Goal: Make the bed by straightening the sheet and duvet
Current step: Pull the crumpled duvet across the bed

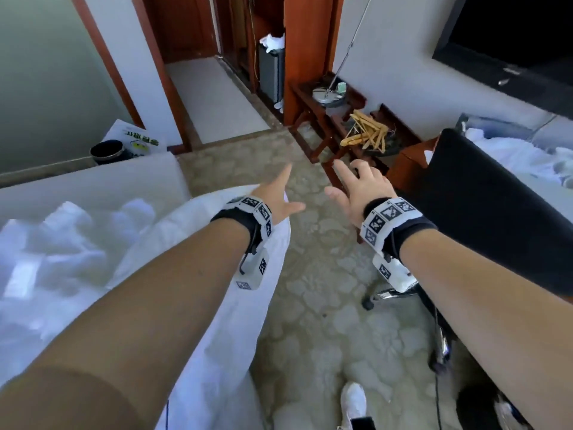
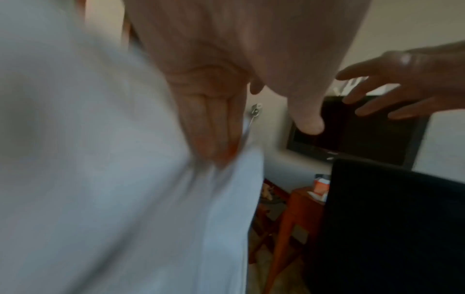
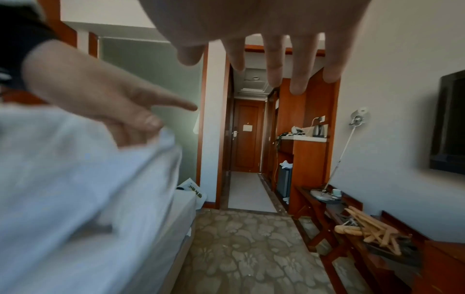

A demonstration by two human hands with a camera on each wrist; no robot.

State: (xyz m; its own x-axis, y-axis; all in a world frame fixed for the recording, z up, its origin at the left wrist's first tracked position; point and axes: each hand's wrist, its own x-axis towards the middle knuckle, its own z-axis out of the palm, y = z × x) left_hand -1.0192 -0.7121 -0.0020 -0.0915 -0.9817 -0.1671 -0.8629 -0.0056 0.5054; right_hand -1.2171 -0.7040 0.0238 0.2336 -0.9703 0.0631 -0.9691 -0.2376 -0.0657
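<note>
The white duvet (image 1: pixel 201 305) hangs bunched over the bed's corner, blurred in the wrist views (image 2: pixel 100 179) (image 3: pixel 75 189). The bare white sheet (image 1: pixel 93 187) lies flat beyond it. My left hand (image 1: pixel 277 198) reaches forward over the duvet's edge. Its straight fingers (image 2: pixel 214 129) lie against the fabric and the thumb stands apart. I see no grip on the cloth. My right hand (image 1: pixel 359 187) floats above the carpet to the right of the duvet, fingers spread (image 3: pixel 276 59), holding nothing.
A black chair (image 1: pixel 496 218) stands close on the right, and more white bedding (image 1: pixel 527 159) lies behind it. A wooden rack with hangers (image 1: pixel 366 135) lines the wall ahead. The patterned carpet (image 1: pixel 325 305) runs between bed and chair. A dark bin (image 1: pixel 108 152) sits past the bed's far corner.
</note>
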